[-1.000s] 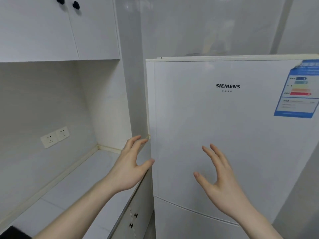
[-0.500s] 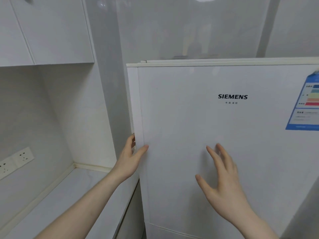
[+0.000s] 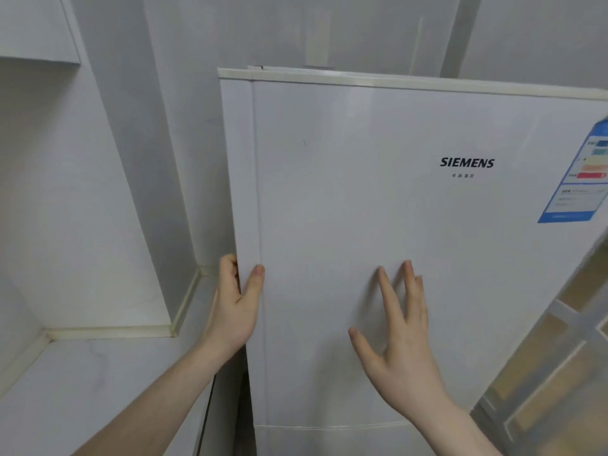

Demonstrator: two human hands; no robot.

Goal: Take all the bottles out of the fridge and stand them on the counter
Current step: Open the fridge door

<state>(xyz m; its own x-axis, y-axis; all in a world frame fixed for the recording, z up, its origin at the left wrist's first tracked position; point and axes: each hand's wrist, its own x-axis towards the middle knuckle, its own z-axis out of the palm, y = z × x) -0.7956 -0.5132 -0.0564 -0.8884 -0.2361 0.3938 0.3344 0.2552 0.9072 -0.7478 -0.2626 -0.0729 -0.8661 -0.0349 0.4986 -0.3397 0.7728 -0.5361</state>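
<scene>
Two hands are on the fridge door (image 3: 378,209), and no bottle is in sight: whatever bottles there are must sit behind that door, which I can't see past. I have my left hand (image 3: 235,307) gripping the door's left edge, thumb on the front face and fingers wrapped round behind it, because that edge looks like the only purchase for pulling it open. My right hand (image 3: 399,340) is spread wide and relaxed, fingers straight and near or on the door panel; I can't tell whether the tips touch it, and it holds nothing. I judge it is there to steady the door. The tabletop (image 3: 82,390) lies just to the left of the fridge, close enough to take bottles once the door swings.
</scene>
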